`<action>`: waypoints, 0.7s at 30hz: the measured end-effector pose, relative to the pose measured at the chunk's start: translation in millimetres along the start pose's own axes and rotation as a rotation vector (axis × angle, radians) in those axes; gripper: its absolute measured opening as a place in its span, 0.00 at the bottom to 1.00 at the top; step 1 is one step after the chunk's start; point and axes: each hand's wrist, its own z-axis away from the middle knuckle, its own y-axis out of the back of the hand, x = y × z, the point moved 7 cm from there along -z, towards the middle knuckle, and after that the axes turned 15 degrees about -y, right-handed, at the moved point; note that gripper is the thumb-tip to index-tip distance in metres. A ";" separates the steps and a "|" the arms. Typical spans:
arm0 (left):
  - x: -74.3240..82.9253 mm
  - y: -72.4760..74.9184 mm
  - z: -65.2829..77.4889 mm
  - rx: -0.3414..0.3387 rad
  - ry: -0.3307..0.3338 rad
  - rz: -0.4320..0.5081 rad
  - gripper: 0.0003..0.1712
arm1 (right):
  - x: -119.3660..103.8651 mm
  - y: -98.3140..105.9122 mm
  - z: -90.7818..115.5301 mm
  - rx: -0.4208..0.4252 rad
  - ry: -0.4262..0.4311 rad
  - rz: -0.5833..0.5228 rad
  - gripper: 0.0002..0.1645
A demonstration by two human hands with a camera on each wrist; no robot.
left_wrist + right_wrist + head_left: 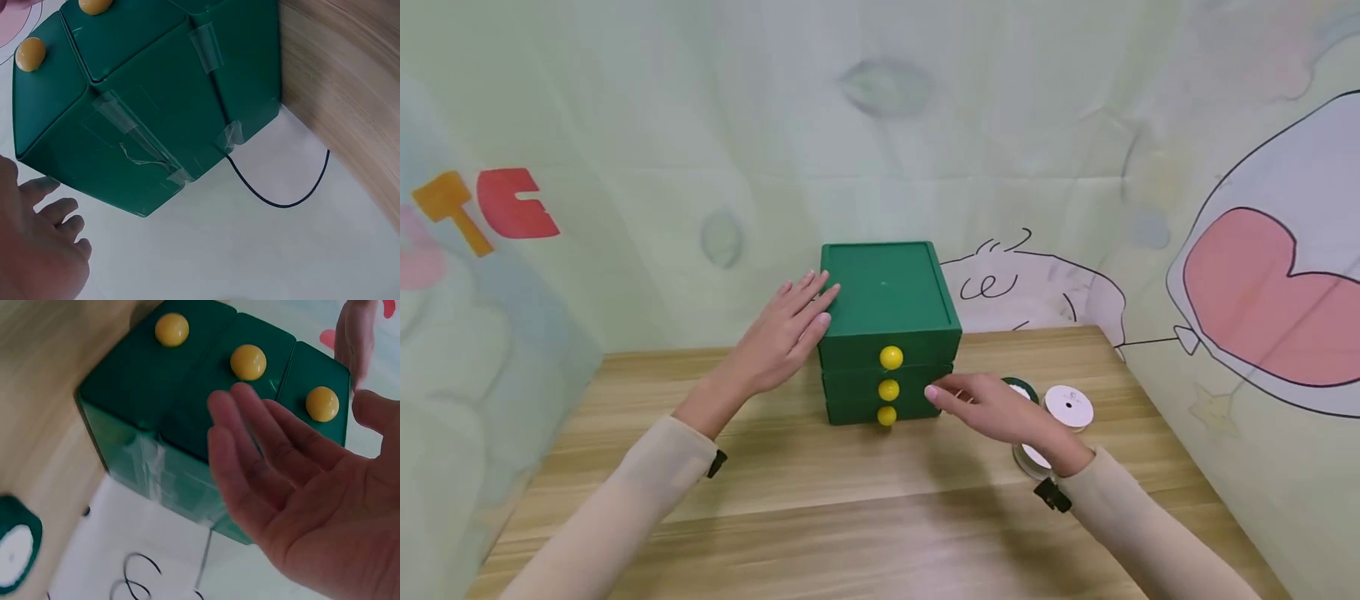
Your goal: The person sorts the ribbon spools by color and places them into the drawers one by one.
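Note:
A green three-drawer box point(887, 287) stands on the table with its drawers closed, one round yellow knob point(891, 357) on each. Beside its upper left edge is my left hand point(781, 335), fingers extended and the fingertips overlapping the top's edge in the head view. My right hand point(992, 407) hovers off the front right corner, holding nothing. The right wrist view shows its fingers point(275, 447) loosely bent in front of the drawers, palm exposed. Clear tape point(206, 47) covers the gaps between drawers on the box's side.
Several ribbon spools lie right of the box, among them a white one point(1069, 407) and a green one point(19, 550); my right hand partly covers some. A thin black cord point(275, 205) loops out behind the box. Printed cloth point(760, 183) walls the wooden table point(820, 517).

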 end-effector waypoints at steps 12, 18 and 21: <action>0.2 -6.5 -11.8 -0.089 0.020 0.087 0.34 | -8.7 -21.4 -18.1 -0.123 -0.021 -0.339 0.35; -2.0 -6.3 -19.8 -0.095 0.020 0.104 0.33 | -13.8 -25.8 -22.1 -0.101 -0.013 -0.386 0.35; -2.2 -7.6 -23.1 -0.105 0.018 0.113 0.33 | -16.3 -28.4 -23.6 -0.113 -0.022 -0.411 0.36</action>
